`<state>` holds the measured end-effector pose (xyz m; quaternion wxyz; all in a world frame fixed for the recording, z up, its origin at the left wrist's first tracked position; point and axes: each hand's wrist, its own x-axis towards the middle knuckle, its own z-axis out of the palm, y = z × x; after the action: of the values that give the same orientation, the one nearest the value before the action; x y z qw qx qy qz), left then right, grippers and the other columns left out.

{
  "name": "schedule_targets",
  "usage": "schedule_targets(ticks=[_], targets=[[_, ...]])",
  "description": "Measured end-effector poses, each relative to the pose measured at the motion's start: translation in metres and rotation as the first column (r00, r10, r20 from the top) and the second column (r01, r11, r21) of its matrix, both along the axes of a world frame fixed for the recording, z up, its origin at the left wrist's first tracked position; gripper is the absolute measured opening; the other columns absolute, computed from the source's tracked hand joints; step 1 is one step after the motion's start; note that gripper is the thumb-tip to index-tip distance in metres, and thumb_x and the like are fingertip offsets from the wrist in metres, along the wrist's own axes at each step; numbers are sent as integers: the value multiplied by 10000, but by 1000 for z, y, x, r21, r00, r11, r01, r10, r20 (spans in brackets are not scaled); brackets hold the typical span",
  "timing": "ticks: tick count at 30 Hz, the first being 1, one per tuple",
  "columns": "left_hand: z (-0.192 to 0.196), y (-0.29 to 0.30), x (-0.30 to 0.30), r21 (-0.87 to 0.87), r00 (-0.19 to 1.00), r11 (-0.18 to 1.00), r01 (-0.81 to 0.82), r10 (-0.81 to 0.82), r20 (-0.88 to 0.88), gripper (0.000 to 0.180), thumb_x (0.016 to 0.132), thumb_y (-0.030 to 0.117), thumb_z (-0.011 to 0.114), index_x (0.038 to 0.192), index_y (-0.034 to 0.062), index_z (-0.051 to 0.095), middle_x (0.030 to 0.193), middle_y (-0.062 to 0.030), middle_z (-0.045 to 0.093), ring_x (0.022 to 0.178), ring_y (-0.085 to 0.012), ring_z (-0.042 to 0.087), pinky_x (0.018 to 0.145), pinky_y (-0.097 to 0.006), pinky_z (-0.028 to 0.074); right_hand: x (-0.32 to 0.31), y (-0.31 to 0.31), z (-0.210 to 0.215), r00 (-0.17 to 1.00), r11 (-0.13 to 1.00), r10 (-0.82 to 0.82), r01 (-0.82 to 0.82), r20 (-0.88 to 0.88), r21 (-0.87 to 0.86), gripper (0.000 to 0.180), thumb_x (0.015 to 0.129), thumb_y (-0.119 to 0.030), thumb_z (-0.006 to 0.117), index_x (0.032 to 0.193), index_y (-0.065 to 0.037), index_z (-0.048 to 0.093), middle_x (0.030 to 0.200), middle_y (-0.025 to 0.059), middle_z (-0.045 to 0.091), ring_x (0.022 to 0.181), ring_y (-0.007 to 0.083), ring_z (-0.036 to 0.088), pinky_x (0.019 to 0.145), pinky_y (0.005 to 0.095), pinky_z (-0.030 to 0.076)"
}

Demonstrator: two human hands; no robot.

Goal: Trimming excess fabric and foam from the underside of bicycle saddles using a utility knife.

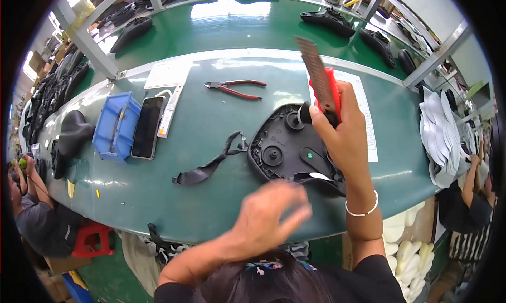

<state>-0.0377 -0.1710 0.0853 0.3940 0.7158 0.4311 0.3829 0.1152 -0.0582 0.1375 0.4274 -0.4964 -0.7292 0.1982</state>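
My right hand (342, 124) is closed round a red-handled knife (328, 89) whose long flat blade points up and away. A small black round-ended piece (304, 113) shows beside my right thumb. Beneath lies a black bicycle saddle (290, 139), its hollow underside up, with round posts and a crinkled inner edge. A strip of black trim (208, 168) trails from the saddle's left side, and a loose edge curls at its near side. My left hand (271, 213), blurred, hovers by that near edge with thumb and fingers apart, holding nothing visible.
Red-handled cutting pliers (237, 88) lie beyond the saddle. At left are a phone (147, 126), a blue bin (117, 126) and another saddle (74, 137). A paper sheet (363, 103) lies right; white covers (438, 134) stack farther right. Co-workers sit at both sides.
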Motion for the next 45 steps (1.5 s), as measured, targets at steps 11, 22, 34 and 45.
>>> schedule_targets(ticks=[11,22,34,45], targets=[[-32,93,17,-140,977,975,-172,187,106,273,964,277,530,892,18,581,642,18,501,632,-53,455,607,-218,383,56,-47,-15,961,973,-187,210,203,-98,418,919,-167,576,1311,-118,442,951,195,664,734,378,658,608,411,519],[-30,99,-26,-330,467,873,-359,475,746,276,959,243,509,792,34,578,726,-48,577,732,-172,565,735,-330,443,88,-85,-52,791,992,-30,100,612,-81,363,883,-226,611,1215,-102,533,684,126,600,570,328,598,508,399,462],[13,48,-125,-519,917,814,262,-377,-129,435,829,371,697,1104,47,606,1072,-113,636,978,-221,621,831,-345,495,74,-7,-77,945,839,48,-214,-324,-499,358,782,-177,748,1030,11,571,791,2,570,737,85,508,662,256,458],[-34,175,-64,-597,391,802,-30,559,731,546,950,407,515,1286,-19,453,1222,-174,572,1076,-261,596,903,-398,491,137,58,-61,824,933,-358,306,-439,-188,180,894,-197,639,970,-68,539,711,-2,555,558,53,489,495,191,396]])
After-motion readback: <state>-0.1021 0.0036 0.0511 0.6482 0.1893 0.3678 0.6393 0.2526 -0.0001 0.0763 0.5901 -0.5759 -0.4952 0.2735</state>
